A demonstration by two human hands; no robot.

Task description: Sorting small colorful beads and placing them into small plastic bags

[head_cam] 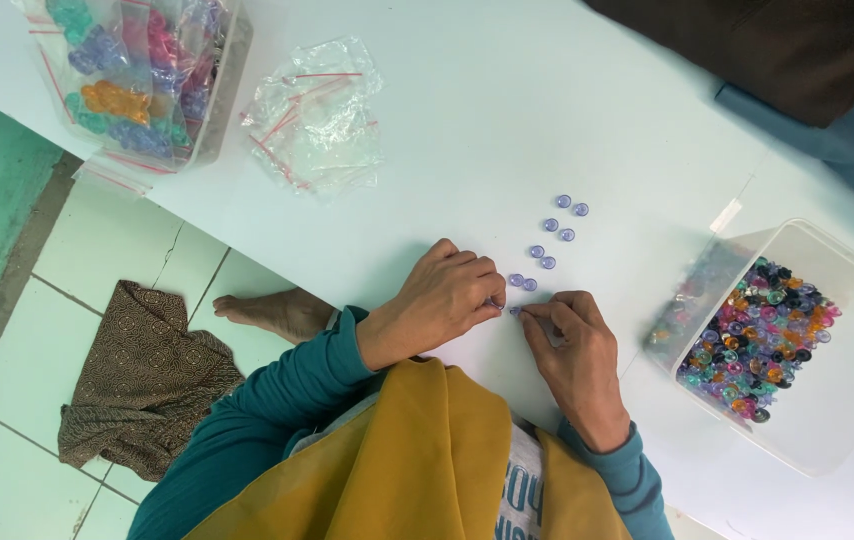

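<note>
My left hand [442,300] and right hand [572,345] are pressed down on the counter [467,130], each pinching a purple bead [515,311] at the near end of a paired row of beads [549,240]. About nine are set out in pairs. The tub [797,340] on my right holds many mixed beads unsorted. Farther left lie empty bags [317,115] and a box of filled bags [142,75].

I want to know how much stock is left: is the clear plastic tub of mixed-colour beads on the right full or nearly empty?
Partly filled. The clear plastic tub holds mixed-colour beads heaped against one side, while the rest of its floor shows bare.
</note>
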